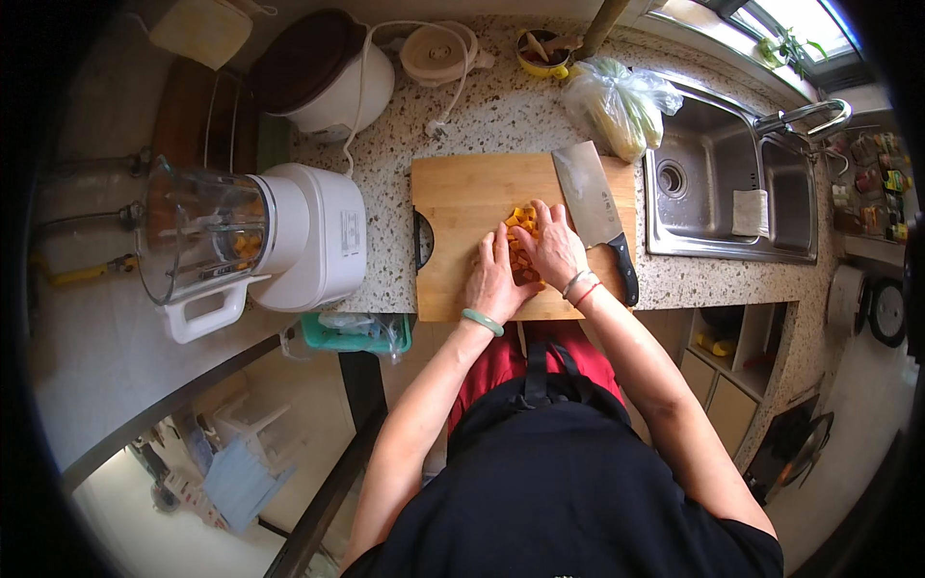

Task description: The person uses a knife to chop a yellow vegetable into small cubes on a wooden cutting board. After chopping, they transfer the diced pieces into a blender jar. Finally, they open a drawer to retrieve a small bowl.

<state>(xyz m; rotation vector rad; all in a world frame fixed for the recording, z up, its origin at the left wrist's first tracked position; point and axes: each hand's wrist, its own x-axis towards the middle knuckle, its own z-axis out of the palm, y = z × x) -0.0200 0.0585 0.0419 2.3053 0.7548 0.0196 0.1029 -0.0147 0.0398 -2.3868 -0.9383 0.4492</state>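
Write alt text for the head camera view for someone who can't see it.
Seen from above, a person's left hand and right hand cup a pile of orange diced pieces on a wooden cutting board. A cleaver lies on the board's right side, by a steel sink; a blender stands to the left.

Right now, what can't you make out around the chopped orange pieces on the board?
Head view only:
- Pile of small orange cubes: mostly covered by the left hand and right hand; count and grip hidden.
- Rectangular bamboo cutting board: near edge hidden by the wrists.
- Clear blender jar: orange contents blurred by glare.
- Translucent plastic bag: greenish contents unclear.
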